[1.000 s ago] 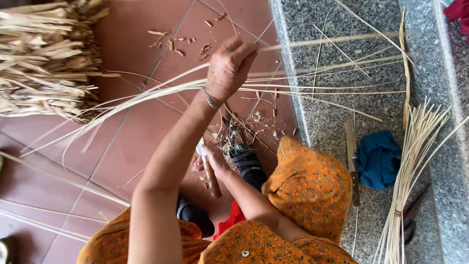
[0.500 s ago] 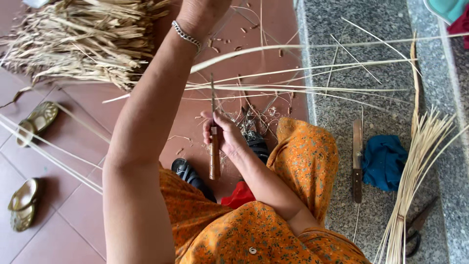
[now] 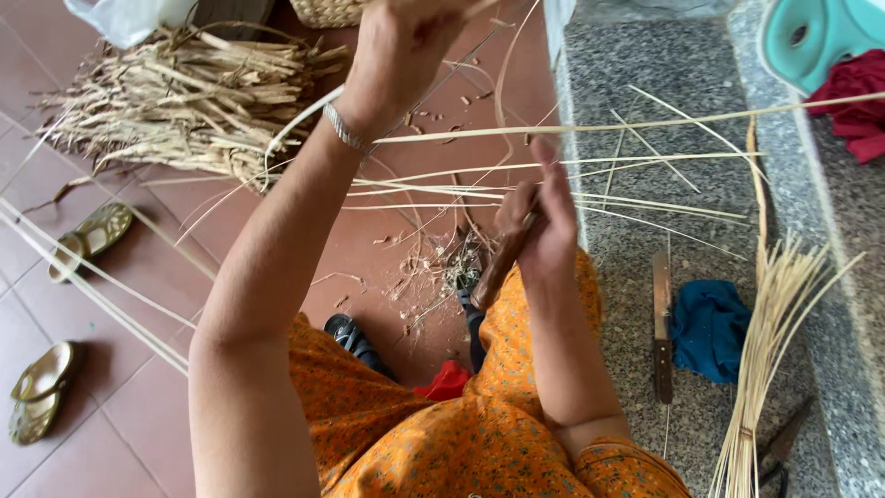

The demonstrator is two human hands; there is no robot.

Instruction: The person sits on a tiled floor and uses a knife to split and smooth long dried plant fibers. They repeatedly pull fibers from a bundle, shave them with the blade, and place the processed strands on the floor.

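My left hand (image 3: 398, 53) is raised at the top of the view, a silver bracelet (image 3: 347, 131) on its wrist, and it is closed around thin pale cane strips (image 3: 590, 171) that run out to the right over the granite step. My right hand (image 3: 546, 219) is lower, in the middle, gripping a knife by its brown wooden handle (image 3: 496, 267). The blade is hidden behind my fingers and the strips. My orange patterned clothing (image 3: 433, 433) fills the bottom of the view.
A heap of dry husk strips (image 3: 184, 101) lies at the upper left, with golden sandals (image 3: 90, 236) on the tiled floor. On the granite step (image 3: 636, 65) are a second knife (image 3: 662, 325), a blue cloth (image 3: 710, 327), a bundle of cane splints (image 3: 767, 355), shears (image 3: 780, 450) and a teal stool (image 3: 820, 35).
My left hand has lifted higher with the strips. My right hand has brought the knife up from near my knee to the strips.
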